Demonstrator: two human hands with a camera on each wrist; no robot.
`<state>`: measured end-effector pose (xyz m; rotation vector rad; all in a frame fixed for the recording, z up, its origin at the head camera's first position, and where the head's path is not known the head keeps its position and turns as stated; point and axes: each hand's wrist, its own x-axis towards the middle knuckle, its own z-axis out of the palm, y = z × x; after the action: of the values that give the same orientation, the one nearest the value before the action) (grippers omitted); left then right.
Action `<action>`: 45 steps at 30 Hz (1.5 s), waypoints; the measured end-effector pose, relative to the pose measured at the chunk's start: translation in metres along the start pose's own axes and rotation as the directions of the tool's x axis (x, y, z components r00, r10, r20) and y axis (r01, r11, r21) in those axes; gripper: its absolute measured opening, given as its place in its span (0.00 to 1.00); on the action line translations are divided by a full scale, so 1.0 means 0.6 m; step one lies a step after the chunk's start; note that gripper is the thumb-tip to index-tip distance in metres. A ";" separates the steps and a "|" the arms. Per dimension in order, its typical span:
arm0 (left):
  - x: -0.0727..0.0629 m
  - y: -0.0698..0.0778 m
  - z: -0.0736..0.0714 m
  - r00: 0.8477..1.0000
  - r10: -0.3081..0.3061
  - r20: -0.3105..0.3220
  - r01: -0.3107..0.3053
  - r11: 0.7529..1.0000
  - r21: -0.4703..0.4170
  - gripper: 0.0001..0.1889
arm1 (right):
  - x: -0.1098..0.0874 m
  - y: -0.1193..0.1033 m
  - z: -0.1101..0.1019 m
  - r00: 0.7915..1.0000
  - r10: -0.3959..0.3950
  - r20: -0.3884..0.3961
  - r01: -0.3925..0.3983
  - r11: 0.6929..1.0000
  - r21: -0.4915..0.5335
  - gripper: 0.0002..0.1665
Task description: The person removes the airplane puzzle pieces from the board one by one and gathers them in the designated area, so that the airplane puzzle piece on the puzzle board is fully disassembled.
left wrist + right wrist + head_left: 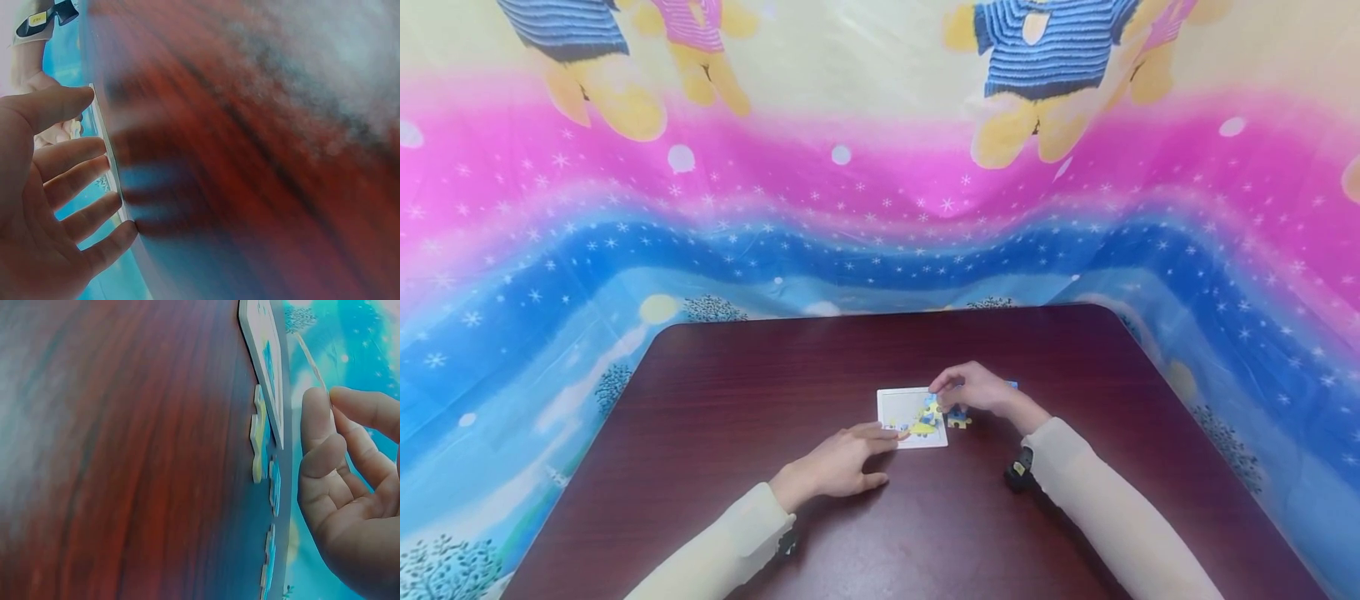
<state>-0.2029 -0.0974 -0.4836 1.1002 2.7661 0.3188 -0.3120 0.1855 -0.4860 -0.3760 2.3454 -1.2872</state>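
Head view shows the right hand point(973, 388) with fingertips pinched on a blue-and-yellow puzzle piece point(932, 409) over the one white puzzle tray point(891, 402). The left hand point(842, 461) lies with straight fingers touching the tray's near edge. One loose yellow piece point(958, 421) lies just beside the tray on the dark wooden table point(737, 400).

Dark table point(715, 433), bear-print backdrop point(880, 208)

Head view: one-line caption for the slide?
Left hand steadies a white square puzzle tray on the dark red-brown wooden table, while the right hand pinches a jigsaw piece above it.
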 end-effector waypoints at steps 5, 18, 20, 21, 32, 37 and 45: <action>-0.001 0.001 0.000 1.000 -0.004 0.005 0.004 1.000 -0.001 0.29 | -0.008 0.007 -0.010 1.000 -0.006 0.012 0.007 1.000 -0.013 0.12; -0.003 0.002 0.001 1.000 -0.007 0.004 0.007 1.000 -0.004 0.28 | -0.027 0.033 -0.034 1.000 0.019 0.011 -0.019 0.999 -0.049 0.12; -0.003 0.002 0.002 1.000 -0.006 0.004 0.006 1.000 -0.002 0.28 | -0.031 0.036 -0.039 1.000 0.022 0.013 -0.022 0.998 -0.051 0.13; -0.003 0.001 0.002 1.000 -0.006 0.003 0.006 1.000 0.001 0.28 | -0.033 0.038 -0.042 1.000 0.025 0.013 -0.025 0.999 -0.048 0.13; 0.000 -0.001 0.005 1.000 -0.014 0.000 0.014 1.000 0.002 0.28 | -0.045 0.060 -0.063 0.999 0.044 0.016 -0.043 0.998 -0.036 0.13; 0.002 -0.001 0.006 1.000 -0.025 0.000 0.025 1.000 -0.017 0.28 | -0.051 0.067 -0.069 0.999 0.049 0.015 -0.048 0.998 -0.040 0.12; 0.002 -0.003 0.006 1.000 -0.018 -0.020 0.017 0.999 -0.034 0.27 | -0.060 0.069 -0.080 0.998 0.060 0.006 -0.059 0.997 -0.044 0.13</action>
<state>-0.2041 -0.0974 -0.4874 1.0705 2.7758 0.3748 -0.3054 0.2580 -0.4897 -0.3218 2.3633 -1.2067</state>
